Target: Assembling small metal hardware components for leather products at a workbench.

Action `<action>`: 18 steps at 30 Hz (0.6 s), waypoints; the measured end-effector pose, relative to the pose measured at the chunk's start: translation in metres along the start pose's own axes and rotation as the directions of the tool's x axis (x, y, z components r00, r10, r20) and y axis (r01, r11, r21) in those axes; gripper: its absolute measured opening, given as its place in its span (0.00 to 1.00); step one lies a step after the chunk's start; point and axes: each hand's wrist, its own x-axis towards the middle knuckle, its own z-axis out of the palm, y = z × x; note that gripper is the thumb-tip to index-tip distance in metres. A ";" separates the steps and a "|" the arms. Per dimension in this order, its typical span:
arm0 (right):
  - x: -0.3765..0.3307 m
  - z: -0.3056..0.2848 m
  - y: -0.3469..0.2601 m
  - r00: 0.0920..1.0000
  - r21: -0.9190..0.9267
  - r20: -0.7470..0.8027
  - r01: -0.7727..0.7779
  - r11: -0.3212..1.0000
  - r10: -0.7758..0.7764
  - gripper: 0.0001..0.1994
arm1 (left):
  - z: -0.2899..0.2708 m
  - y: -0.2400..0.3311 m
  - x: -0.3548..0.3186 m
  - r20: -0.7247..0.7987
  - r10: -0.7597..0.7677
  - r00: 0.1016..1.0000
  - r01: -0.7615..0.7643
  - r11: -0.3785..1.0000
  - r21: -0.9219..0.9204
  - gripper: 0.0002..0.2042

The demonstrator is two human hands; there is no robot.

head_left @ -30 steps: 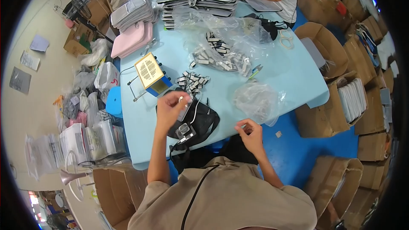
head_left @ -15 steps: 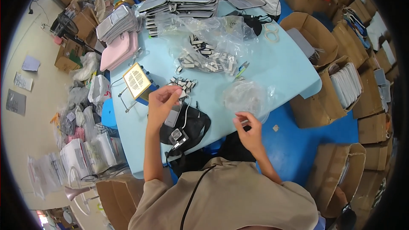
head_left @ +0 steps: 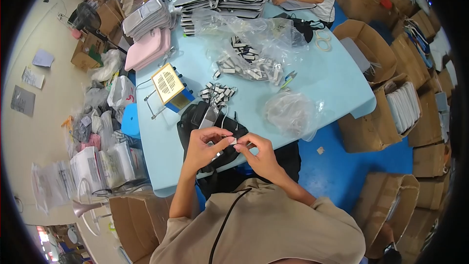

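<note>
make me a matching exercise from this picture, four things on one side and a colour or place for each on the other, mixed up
Things:
1. black bag
2. boxy device with a grille
3. crumpled clear plastic bag
4. stack of flat cases

Descriptions:
A. pink
B. right of the hands, near the table edge
C. under the left hand and right hand
D. yellow and blue, left of the small grey pieces

Pairs: 1-C, 2-D, 3-B, 4-A

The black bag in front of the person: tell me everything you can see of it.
The black bag lies flat on the near edge of the light blue table, partly hanging toward the person's lap. It looks like soft fabric with dark straps or cords. A grey rectangular piece rests on its top. The left hand and right hand meet just above it, pinching a small white piece; they hide its lower part.
</note>
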 end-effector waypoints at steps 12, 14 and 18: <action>-0.027 -0.098 0.048 0.774 0.036 -0.633 0.020 0.999 0.007 0.06 | -0.066 -0.055 0.080 -0.283 0.120 0.952 -0.079 0.985 0.151 0.09; -0.030 -0.126 0.048 0.666 0.015 -0.746 -0.007 1.000 0.015 0.08 | -0.078 -0.067 0.101 -0.336 0.152 0.930 -0.066 0.965 0.254 0.10; -0.046 -0.156 0.056 0.676 0.013 -0.730 -0.134 0.991 0.101 0.11 | -0.079 -0.083 0.137 -0.212 0.129 0.969 -0.027 0.903 0.428 0.11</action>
